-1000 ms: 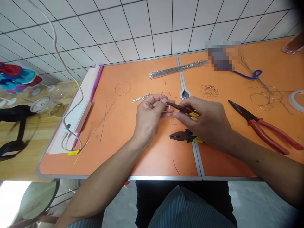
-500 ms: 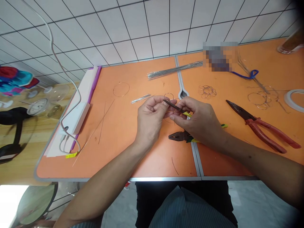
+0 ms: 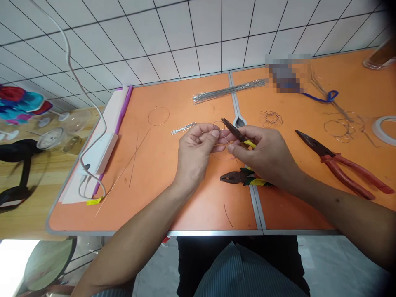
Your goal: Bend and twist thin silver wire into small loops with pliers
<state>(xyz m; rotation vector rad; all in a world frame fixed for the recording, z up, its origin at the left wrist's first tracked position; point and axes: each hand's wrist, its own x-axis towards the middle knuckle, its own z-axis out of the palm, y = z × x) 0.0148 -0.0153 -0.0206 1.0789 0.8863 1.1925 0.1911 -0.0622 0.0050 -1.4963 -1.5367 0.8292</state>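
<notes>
Over the middle of the table, my left hand (image 3: pixel 196 152) pinches a thin bent wire (image 3: pixel 223 157) with looped parts showing above and below the fingers. My right hand (image 3: pixel 267 154) grips pliers with dark jaws (image 3: pixel 234 130) and yellow-marked handles, their tip pointing up and left just beside the wire. Whether the jaws touch the wire I cannot tell. Below my hands lies a second pair of pliers (image 3: pixel 236 177) with dark jaws and green, yellow and black handles, partly hidden by my right hand.
Large red-handled pliers (image 3: pixel 332 159) lie at the right, near tangled wire (image 3: pixel 340 128) and a white tape roll (image 3: pixel 385 130). Behind my hands are a wire bundle (image 3: pixel 229 90) and a flower-shaped wire piece (image 3: pixel 271 119). A white power strip (image 3: pixel 100 154) sits left.
The pliers in my right hand have moved slightly right and turned, their tip now pointing more steeply up and away from my left fingertips. My left hand stays nearly in place with the wire.
</notes>
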